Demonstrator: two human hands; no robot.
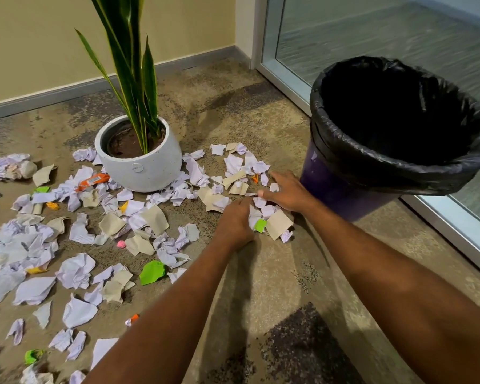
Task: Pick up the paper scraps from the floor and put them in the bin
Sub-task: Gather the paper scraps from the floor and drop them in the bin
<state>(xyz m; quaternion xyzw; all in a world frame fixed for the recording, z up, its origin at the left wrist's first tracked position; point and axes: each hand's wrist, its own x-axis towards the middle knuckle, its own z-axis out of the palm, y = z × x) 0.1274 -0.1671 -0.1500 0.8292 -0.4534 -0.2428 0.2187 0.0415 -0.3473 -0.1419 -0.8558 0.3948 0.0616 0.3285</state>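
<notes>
Gathering: my right hand (286, 194) spread over the scraps (263, 214); my left hand (234, 221) alongside, grip hidden; next, I'd clamp and lift toward the bin (330, 187) at two o'clock.

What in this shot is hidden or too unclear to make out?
Head view, bin: dark liner hides any contents.
Head view, left hand: its own back hides the fingers; grip unclear.
Head view, plant: leaf tips cut off by top edge.
Head view, pot: logo too small.
</notes>
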